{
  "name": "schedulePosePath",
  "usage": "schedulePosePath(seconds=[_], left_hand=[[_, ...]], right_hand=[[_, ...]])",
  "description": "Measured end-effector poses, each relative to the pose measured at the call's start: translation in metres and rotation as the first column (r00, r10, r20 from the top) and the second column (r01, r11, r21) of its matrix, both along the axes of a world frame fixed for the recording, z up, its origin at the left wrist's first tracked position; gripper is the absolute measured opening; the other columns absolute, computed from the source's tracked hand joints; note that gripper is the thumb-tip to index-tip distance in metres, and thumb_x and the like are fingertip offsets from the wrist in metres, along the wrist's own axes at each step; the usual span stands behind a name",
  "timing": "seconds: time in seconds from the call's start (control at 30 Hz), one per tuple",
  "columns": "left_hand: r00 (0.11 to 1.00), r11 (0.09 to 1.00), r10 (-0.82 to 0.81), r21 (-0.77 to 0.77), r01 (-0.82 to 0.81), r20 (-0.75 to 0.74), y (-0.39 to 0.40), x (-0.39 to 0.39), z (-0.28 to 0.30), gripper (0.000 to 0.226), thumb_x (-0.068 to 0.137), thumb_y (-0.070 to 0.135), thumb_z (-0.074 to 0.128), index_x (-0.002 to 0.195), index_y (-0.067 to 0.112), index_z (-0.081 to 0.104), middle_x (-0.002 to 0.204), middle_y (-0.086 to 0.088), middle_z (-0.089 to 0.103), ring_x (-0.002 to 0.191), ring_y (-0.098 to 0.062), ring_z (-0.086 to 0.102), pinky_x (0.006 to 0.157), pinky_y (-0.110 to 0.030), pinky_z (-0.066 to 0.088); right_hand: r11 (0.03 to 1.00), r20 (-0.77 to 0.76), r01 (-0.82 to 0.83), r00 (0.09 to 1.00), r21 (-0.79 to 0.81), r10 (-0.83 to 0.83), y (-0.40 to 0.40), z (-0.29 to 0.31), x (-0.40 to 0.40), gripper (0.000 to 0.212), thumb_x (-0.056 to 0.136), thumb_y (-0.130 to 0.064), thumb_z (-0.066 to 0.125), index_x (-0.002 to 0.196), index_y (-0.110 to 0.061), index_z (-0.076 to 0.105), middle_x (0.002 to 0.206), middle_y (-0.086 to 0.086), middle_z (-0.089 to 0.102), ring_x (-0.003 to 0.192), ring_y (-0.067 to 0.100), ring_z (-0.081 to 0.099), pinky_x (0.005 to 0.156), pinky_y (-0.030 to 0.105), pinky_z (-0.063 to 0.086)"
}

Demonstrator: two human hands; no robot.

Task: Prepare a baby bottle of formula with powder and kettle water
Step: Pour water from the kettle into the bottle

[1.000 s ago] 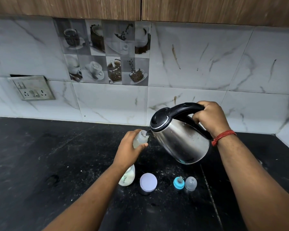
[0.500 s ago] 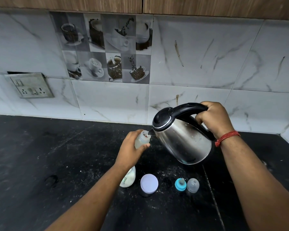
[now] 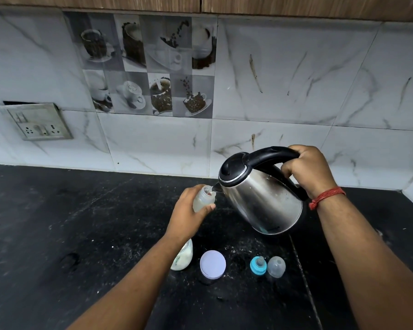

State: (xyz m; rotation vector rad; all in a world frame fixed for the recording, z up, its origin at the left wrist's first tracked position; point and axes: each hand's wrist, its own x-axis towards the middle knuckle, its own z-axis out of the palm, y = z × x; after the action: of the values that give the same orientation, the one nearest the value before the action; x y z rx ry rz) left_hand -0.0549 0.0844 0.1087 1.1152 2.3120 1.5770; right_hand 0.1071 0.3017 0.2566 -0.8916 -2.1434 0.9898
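The left hand (image 3: 188,216) is wrapped around the small open baby bottle (image 3: 203,198), holding it lifted off the black counter (image 3: 57,234) and leaning toward the spout to catch the pour. Below it stand a jar of white powder (image 3: 183,257), a lilac lid (image 3: 212,264), the teal-ringed teat (image 3: 258,265) and a clear cap (image 3: 276,266) — set aside for later. The right hand (image 3: 308,170) clenches the handle of the tipped steel kettle (image 3: 260,198) — spout at the bottle's mouth, the bottle holding pale cloudy liquid.

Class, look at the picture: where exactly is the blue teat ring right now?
The blue teat ring sits on the black counter near the front, beside the clear cap on its right, below the tilted kettle.
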Motion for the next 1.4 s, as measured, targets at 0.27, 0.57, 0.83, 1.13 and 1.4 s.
schedulePosePath(seconds=[0.27, 0.57, 0.83, 1.13, 1.4], left_hand=[[0.988, 0.994, -0.029, 0.109, 0.012, 0.15, 0.0, -0.004, -0.001, 0.052, 0.086, 0.043, 0.075, 0.133, 0.032, 0.06, 0.129, 0.01, 0.065, 0.119, -0.01, 0.062, 0.104, -0.042, 0.053], [0.968, 0.989, -0.061, 0.147, 0.026, 0.242, -0.01, 0.001, 0.004, 0.04, 0.093, 0.026, 0.075, 0.129, 0.036, 0.061, 0.124, 0.016, 0.069, 0.118, -0.008, 0.064, 0.105, -0.045, 0.053], [0.969, 0.994, -0.045, 0.104, 0.02, 0.242, -0.025, 0.007, 0.004, 0.04, 0.094, 0.024, 0.074, 0.128, 0.039, 0.059, 0.121, 0.028, 0.066, 0.114, 0.002, 0.063, 0.096, -0.025, 0.053], [0.976, 0.995, -0.026, 0.098, 0.005, 0.215, -0.03, 0.012, 0.012, 0.04, 0.095, 0.024, 0.073, 0.122, 0.047, 0.057, 0.117, 0.031, 0.065, 0.11, 0.005, 0.063, 0.089, -0.016, 0.053], [0.976, 0.992, -0.058, 0.121, 0.033, 0.208, -0.019, 0.021, 0.012, 0.039, 0.094, 0.024, 0.074, 0.125, 0.042, 0.059, 0.12, 0.025, 0.067, 0.113, 0.002, 0.063, 0.093, -0.021, 0.053]], right_hand=[[0.975, -0.163, 0.036, 0.984, -0.219, -0.073, 0.01, -0.036, 0.0, 0.019, 0.038, -0.004, 0.055, 0.054, -0.014, 0.056, 0.058, 0.007, 0.04, 0.056, 0.022, 0.039, 0.057, 0.037, 0.033], [0.891, -0.22, 0.075, 0.957, -0.447, -0.191, 0.01, -0.101, -0.012, 0.026, 0.039, 0.002, 0.055, 0.063, -0.006, 0.062, 0.058, 0.007, 0.05, 0.059, 0.022, 0.047, 0.057, 0.03, 0.038], [0.858, -0.197, 0.061, 0.963, -0.509, -0.185, 0.009, -0.147, -0.023, 0.04, 0.061, 0.022, 0.054, 0.072, -0.014, 0.066, 0.064, 0.002, 0.056, 0.064, 0.021, 0.052, 0.061, 0.028, 0.043], [0.839, -0.195, 0.002, 0.972, -0.544, -0.129, 0.032, -0.16, -0.021, 0.046, 0.064, 0.025, 0.055, 0.079, -0.016, 0.067, 0.07, 0.003, 0.056, 0.066, 0.019, 0.052, 0.064, 0.029, 0.045], [0.81, -0.132, 0.044, 0.98, -0.584, -0.149, 0.054, -0.177, -0.01, 0.048, 0.069, 0.025, 0.055, 0.086, -0.019, 0.068, 0.072, 0.001, 0.059, 0.068, 0.017, 0.054, 0.065, 0.028, 0.046]])
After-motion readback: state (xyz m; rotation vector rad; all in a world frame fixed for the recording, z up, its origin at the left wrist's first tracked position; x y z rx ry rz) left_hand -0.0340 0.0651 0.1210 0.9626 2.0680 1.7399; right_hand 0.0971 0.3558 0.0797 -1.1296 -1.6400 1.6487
